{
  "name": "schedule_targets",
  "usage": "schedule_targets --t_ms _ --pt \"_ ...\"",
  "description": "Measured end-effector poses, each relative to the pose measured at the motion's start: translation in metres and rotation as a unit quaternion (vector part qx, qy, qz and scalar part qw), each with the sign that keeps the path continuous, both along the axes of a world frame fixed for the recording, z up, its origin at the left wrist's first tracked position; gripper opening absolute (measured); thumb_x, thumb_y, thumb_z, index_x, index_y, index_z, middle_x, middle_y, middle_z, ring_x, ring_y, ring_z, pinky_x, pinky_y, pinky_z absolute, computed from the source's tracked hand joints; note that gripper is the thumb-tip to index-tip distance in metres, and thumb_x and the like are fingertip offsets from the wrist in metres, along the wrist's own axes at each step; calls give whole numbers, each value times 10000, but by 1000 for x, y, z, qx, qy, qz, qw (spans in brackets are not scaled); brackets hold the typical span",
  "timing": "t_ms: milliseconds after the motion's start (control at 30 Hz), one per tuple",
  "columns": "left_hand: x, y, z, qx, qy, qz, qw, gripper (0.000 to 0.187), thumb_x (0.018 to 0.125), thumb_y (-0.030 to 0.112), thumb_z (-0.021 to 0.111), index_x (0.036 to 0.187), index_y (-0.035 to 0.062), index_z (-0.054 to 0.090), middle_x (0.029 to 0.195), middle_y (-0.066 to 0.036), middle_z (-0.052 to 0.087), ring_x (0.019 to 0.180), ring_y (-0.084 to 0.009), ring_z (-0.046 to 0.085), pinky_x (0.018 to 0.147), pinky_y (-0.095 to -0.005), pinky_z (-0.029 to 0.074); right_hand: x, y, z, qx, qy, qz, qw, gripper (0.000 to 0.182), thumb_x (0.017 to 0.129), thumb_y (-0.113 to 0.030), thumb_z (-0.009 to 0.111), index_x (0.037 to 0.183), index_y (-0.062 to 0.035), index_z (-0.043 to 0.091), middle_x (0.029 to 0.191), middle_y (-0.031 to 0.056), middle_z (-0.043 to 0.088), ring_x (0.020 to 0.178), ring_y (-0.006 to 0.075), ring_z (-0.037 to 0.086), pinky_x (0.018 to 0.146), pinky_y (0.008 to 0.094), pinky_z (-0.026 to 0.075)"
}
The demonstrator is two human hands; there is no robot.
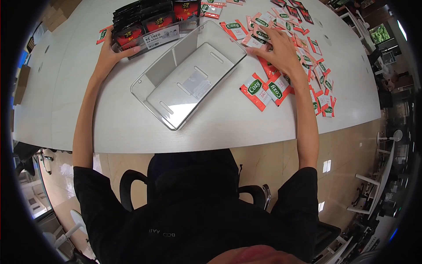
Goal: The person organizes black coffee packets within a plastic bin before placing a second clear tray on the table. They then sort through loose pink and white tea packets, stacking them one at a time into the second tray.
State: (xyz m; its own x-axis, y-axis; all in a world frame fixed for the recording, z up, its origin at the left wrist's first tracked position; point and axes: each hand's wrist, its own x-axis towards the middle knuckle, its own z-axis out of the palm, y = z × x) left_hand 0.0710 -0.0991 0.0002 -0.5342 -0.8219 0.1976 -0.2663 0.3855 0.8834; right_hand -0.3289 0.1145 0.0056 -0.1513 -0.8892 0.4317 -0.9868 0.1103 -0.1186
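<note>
At the upper left, my left hand (110, 52) grips the left end of a clear plastic bin (182, 31) filled with black and red G7 coffee sachets (157, 23). Its thumb presses along the front wall beside a printed label (161, 37). An unfilled clear bin (145, 93) with slots in its base lies at an angle between my arms. My right hand (281, 50) reaches over a spread of red and white Cozy sachets (255, 90). Its thumb and fingers are apart, the fingertips over a sachet and the thumb close to the unfilled bin's right corner.
More G7 sachets (300, 11) lie at the far right of the pile. The white table (132, 141) ends just before my lap. A black chair armrest (132, 185) stands below its edge. Cardboard boxes (57, 13) are beyond the table's left side.
</note>
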Motion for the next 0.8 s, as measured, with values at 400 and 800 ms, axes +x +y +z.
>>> schedule_targets --t_ms 400,800 --pt "0 0 -1 -2 5 5 1000 1053 639 317 870 1422 -2 241 1317 -187 464 1236 -290 479 1082 -391 351 -21 3 20 -51 -50 79 994 393 744 -120 708 1136 -122 684 939 99 688 919 238 623 862 399 460" --pt "-2 6 3 -4 19 10 1000 1036 632 305 876 1414 17 261 1334 -191 455 1248 -300 474 1083 -402 356 -1 -1 24 -107 -304 143 936 395 849 -17 620 1236 -79 568 1165 123 610 886 202 669 770 309 562"
